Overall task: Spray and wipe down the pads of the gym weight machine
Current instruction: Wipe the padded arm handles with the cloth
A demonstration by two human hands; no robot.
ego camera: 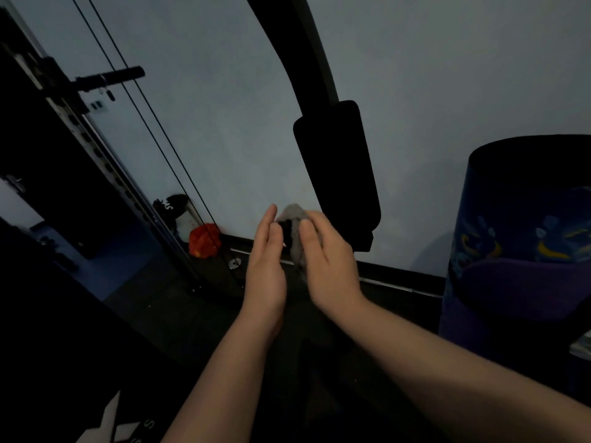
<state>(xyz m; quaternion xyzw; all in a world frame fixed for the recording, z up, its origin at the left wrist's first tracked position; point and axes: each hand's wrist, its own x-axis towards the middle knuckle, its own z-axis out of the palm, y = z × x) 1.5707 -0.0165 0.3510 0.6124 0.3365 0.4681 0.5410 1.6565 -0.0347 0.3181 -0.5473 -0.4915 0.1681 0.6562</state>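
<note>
A long black pad (337, 174) hangs on a curved black machine arm (303, 52) in front of a pale wall. Just below and left of the pad's lower end, my right hand (326, 260) grips a grey cloth (295, 219) bunched around something small and dark. My left hand (267, 263) is held flat beside it, fingers straight and together, its fingertips touching the cloth's left side. No spray bottle can be made out in this dim view.
Two black cables (150, 123) run diagonally at left beside a perforated steel upright (86, 135) with a black handle (112, 79). A red crumpled item (204, 240) lies on the floor by the wall. A dark blue patterned cylinder (524, 238) stands at right.
</note>
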